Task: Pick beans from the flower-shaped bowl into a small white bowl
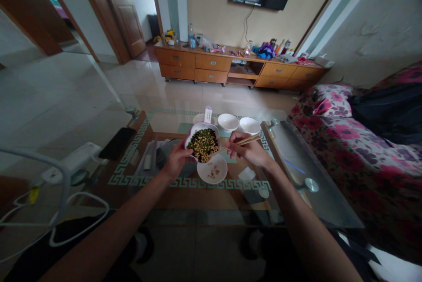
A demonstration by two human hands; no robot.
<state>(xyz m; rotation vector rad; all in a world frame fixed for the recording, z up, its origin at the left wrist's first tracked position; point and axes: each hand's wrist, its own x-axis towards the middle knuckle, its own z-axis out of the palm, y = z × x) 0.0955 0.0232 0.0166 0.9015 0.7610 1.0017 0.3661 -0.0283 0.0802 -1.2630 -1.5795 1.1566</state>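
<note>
My left hand (pixel 178 159) holds up a small white bowl (pixel 199 129) tilted toward me, its rim between thumb and fingers. The bowl is filled with yellow beans mixed with dark green chopped vegetables (pixel 202 144). My right hand (pixel 247 150) grips a pair of wooden chopsticks (pixel 239 144), whose tips reach the bowl's near edge. Below the bowl lies a white plate (pixel 212 169) with a few food scraps on it. Beyond the hands stand two white bowls (pixel 228 122) (pixel 249 125), and a third white dish (pixel 199 119) is partly hidden behind the held bowl.
The items stand on a glass-topped table (pixel 306 185) with a patterned mat beneath. A black phone (pixel 117 143) lies at its left edge, and a white cord-like stand (pixel 66 172) is left. A floral sofa (pixel 349 150) is right; a wooden cabinet (pixel 211 64) stands ahead.
</note>
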